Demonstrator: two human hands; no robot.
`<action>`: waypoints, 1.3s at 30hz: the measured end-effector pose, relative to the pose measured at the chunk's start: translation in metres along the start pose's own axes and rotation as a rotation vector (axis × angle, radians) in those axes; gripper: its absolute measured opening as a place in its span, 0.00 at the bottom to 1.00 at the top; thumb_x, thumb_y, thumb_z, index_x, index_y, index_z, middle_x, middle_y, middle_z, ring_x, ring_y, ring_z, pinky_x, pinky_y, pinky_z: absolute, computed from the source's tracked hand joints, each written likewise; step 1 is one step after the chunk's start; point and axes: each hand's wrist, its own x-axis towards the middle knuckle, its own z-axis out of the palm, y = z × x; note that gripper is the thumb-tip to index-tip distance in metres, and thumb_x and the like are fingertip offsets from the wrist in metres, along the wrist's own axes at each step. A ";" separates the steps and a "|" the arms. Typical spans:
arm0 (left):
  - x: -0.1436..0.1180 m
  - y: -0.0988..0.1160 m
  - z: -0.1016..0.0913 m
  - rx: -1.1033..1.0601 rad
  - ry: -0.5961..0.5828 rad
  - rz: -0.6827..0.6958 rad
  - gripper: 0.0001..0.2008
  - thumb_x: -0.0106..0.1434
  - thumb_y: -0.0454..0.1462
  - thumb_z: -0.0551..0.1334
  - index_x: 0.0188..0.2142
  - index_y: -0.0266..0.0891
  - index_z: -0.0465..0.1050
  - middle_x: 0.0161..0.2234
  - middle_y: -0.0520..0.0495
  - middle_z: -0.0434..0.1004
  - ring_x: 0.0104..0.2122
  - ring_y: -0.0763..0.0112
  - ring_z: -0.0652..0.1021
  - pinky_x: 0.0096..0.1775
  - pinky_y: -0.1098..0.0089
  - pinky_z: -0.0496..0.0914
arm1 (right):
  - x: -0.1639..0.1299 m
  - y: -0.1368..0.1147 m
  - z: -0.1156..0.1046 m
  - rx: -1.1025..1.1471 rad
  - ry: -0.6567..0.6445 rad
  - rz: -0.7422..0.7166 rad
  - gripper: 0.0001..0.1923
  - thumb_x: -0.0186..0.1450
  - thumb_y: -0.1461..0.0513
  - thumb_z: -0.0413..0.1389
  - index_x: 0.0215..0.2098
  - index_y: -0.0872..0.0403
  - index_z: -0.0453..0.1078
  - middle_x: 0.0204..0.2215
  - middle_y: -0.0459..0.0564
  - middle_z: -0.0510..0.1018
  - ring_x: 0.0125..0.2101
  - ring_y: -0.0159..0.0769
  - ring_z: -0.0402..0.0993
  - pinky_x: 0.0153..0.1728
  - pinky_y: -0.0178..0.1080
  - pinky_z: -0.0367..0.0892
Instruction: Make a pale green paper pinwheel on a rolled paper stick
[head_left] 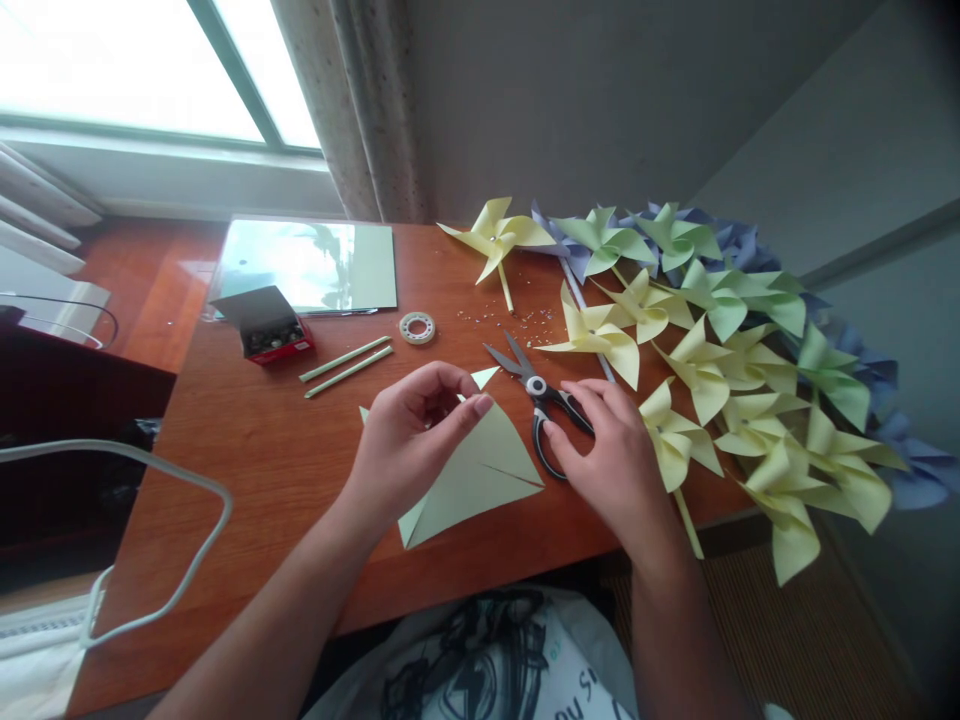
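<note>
My left hand [416,425] pinches a corner of a pale yellow-green paper square [480,470] that lies on the wooden table [255,460]; the sheet shows diagonal cuts. My right hand [611,450] rests on the black handles of a pair of scissors [536,395], whose blades lie open and point away from me. The scissors lie flat on the table just right of the paper.
Several yellow, green and purple paper pinwheels [720,340] crowd the table's right side. Two pale green sticks [346,366], a tape roll [417,327], a small red box of pins [270,328] and a sheet pad [307,265] sit farther back. A white tube frame [187,480] stands at left.
</note>
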 end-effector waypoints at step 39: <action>0.000 0.002 0.001 0.085 -0.147 0.080 0.09 0.64 0.42 0.66 0.33 0.38 0.76 0.32 0.47 0.75 0.30 0.69 0.74 0.31 0.70 0.68 | 0.014 -0.049 -0.001 0.616 -0.129 -0.031 0.04 0.68 0.62 0.58 0.33 0.50 0.71 0.30 0.44 0.75 0.32 0.35 0.73 0.38 0.38 0.69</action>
